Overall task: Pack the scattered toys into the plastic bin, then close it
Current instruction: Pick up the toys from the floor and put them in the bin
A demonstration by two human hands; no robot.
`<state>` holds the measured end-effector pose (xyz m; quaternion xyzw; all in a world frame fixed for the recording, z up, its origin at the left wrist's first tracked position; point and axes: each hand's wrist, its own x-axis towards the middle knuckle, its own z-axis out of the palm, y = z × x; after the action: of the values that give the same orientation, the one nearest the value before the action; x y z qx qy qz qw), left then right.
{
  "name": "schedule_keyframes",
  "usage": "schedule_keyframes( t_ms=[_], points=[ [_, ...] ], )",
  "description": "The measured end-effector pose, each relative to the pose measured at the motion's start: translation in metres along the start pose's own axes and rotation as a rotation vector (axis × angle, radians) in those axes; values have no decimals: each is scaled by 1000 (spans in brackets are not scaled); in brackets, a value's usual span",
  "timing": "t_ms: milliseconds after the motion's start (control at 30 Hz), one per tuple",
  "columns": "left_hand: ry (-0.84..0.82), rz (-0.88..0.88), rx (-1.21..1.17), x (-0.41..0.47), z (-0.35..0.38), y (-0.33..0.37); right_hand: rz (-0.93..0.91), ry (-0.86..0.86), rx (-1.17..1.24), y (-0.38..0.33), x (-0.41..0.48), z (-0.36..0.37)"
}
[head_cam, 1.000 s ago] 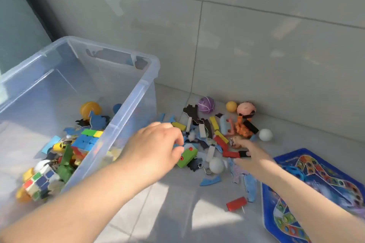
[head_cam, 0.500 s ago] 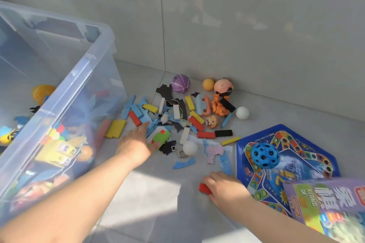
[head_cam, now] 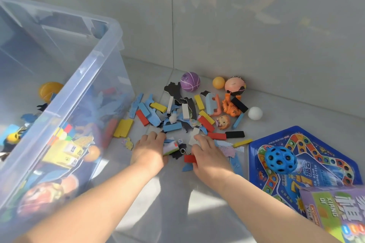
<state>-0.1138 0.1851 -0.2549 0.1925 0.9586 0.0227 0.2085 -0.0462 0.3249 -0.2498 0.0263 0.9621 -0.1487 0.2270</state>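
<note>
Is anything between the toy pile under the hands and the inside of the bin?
Only the side wall of the plastic bin, rising beside the toy pile; pieces must go over its rim. No lid shows on the open top.

The bin was clear, glossy, smooth plastic. Right of the bin, the floor tiles looked smooth with a soft sheen. The red block near the bin looked matt and painted; the purple ball had a pebbled, rubbery skin; the game board, farthest from the bin, was glossy print, the blue ball matt and pitted
</note>
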Motion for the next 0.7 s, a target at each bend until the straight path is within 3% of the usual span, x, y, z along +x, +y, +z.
schedule_keyframes(
  t_ms=[100, 233, 467, 567, 700],
  points=[
    [123, 140, 94, -3, 8, -9, -28, -1, -88, 0, 9, 7],
    [115, 234, 4, -1, 14, -26, -44, -19, -118, 3, 13, 5],
    [6, 134, -280, -23, -15, -18, -56, -12, -15, 10, 2, -2],
    [94, 200, -481, -44, -47, -3, -59, 51, 54, 16, -7, -12],
    [375, 259, -673, -61, -107, -9, -65, 311, 321, -9, -9, -42]
  ],
)
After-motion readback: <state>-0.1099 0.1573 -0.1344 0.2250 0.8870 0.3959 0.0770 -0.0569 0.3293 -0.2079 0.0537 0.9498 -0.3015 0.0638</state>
